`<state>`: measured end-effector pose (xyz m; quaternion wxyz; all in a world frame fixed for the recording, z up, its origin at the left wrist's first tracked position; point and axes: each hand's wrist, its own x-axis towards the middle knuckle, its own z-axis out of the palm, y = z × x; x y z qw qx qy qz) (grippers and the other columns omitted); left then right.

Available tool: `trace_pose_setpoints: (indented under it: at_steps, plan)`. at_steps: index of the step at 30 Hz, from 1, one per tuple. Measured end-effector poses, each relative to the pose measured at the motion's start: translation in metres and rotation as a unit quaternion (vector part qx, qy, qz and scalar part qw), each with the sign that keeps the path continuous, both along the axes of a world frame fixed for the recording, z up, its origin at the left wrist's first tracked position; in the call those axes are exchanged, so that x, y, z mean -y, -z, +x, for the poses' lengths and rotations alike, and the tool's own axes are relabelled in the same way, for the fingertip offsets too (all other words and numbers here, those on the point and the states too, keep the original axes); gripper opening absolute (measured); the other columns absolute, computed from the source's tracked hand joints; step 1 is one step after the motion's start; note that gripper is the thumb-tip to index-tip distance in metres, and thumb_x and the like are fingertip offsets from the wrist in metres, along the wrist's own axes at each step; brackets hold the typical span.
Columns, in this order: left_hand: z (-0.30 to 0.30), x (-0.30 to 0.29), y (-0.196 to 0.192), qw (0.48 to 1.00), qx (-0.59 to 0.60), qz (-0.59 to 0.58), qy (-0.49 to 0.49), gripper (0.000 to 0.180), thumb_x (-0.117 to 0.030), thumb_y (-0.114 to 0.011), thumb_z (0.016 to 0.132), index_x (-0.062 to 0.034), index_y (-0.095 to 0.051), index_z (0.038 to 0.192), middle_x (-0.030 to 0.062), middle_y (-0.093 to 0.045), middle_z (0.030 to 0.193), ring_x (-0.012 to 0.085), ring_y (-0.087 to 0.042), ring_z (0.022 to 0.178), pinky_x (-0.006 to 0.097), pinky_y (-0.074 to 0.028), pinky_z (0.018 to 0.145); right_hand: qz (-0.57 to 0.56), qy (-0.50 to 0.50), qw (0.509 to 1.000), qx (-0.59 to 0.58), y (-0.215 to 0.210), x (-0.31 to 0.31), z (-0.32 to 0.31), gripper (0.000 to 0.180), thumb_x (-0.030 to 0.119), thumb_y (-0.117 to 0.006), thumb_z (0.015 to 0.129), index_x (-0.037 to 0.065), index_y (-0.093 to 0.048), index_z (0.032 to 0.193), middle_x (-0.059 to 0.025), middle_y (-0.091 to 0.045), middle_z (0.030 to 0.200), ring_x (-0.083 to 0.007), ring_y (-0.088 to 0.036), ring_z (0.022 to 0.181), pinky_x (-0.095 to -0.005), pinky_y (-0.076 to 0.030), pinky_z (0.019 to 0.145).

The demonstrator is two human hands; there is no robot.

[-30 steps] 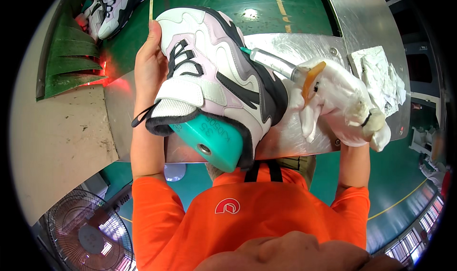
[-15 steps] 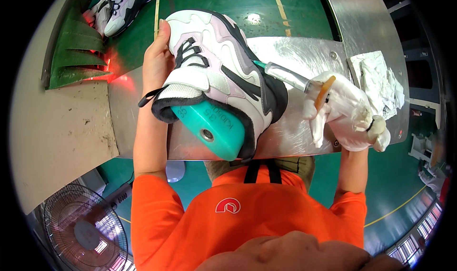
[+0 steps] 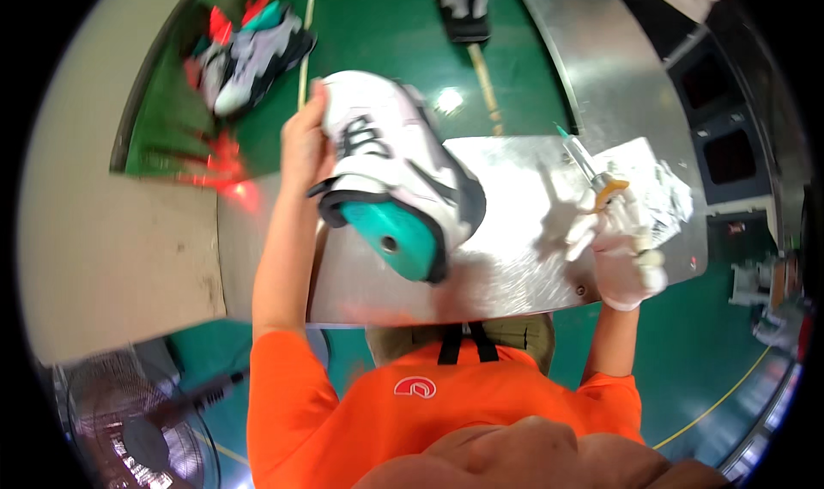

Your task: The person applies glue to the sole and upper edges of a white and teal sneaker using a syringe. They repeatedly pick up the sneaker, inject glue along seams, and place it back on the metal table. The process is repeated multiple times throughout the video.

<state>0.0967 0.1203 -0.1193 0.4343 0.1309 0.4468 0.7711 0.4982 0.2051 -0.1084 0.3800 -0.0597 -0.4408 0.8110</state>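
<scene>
so the bare left grip [image 3: 306,145] had hold of a chunky white, pale pink and black sneaker [image 3: 403,145] by its left side near the toe, over the shiny metal worktop [image 3: 506,249], toe pointing away, heel opening toward the person's orange shirt [image 3: 318,420]. a glossy teal shoe last [image 3: 403,236] with a round hole filled the opening. the white-gloved right grip [image 3: 618,244] was closed around a clear syringe [image 3: 581,157] with a green tip and amber flange, tip up and leaning left, well apart from the sneaker. crumpled white sheets [image 3: 659,188] lay near that glove, kinda blurry tbh. past the worktop a green surface [image 3: 386,38] carried a clump of grey, white and black shoes [image 3: 257,64] on the left, plus one grey and black shoe [image 3: 463,12]
</scene>
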Motion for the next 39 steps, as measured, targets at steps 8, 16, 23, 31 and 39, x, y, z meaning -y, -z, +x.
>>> trace_pose_setpoints:
  at_steps: [8, 16, 23, 31, 39]
  plan:
    - [-0.331, 0.007, 0.073, 0.930, -0.258, -0.187, -0.184, 0.057, -0.048, -0.048, 0.098, -0.0034, -0.053, 0.134, 0.0172, -0.060, 0.127, 0.0308, -0.059, 0.116, 0.047, -0.052, 0.093, 0.216, 0.340, 0.824, 0.397, -0.001, 0.029, 0.017, 0.082, 0.011, -0.083, 0.064, 0.004, -0.041, 0.135, -0.0058, -0.055, 0.091, -0.0132, -0.057, 0.073, -0.0282, -0.052, 0.072]
    - [-0.241, -0.088, 0.069, 0.762, -0.454, -0.373, -0.273, 0.064, -0.048, -0.057, 0.091, -0.0018, -0.052, 0.135, 0.0217, -0.057, 0.131, 0.0376, -0.059, 0.115, 0.047, -0.052, 0.092, 0.096, 0.306, 0.872, 0.369, 0.005, 0.039, 0.029, 0.091, 0.018, -0.082, 0.065, 0.003, -0.035, 0.142, -0.0146, -0.055, 0.119, -0.0161, -0.063, 0.074, -0.0290, -0.053, 0.073]
    - [-0.184, -0.301, -0.055, 0.632, -0.707, -0.291, -0.128, 0.072, -0.049, -0.065, 0.085, -0.0005, -0.051, 0.137, 0.0257, -0.054, 0.133, 0.0434, -0.058, 0.115, 0.048, -0.053, 0.091, 0.165, 0.277, 0.845, 0.426, 0.000, 0.036, 0.032, 0.081, 0.022, -0.077, 0.066, 0.003, -0.042, 0.136, -0.0149, -0.053, 0.111, -0.0253, -0.060, 0.082, -0.0338, -0.052, 0.076]
    - [0.012, -0.400, -0.025, 0.487, -0.711, -0.506, -0.036, 0.069, -0.038, -0.075, 0.077, 0.0023, -0.052, 0.129, 0.0321, -0.060, 0.120, 0.0412, -0.062, 0.112, 0.048, -0.053, 0.090, 0.284, 0.371, 0.757, 0.457, 0.016, 0.037, 0.032, 0.077, 0.021, -0.078, 0.066, 0.004, -0.043, 0.133, -0.0141, -0.053, 0.114, -0.0288, -0.062, 0.082, -0.0352, -0.053, 0.072]
    - [-0.166, -0.332, -0.002, 0.724, -0.568, -0.370, -0.128, 0.107, -0.039, -0.084, 0.064, -0.0053, -0.024, 0.146, 0.0293, -0.054, 0.131, 0.0421, -0.055, 0.121, 0.045, -0.044, 0.103, 0.333, 0.288, 0.779, 0.446, 0.017, 0.034, 0.015, 0.067, 0.016, -0.071, 0.069, 0.006, -0.039, 0.128, -0.0139, -0.046, 0.103, -0.0305, -0.059, 0.080, -0.0397, -0.052, 0.067]
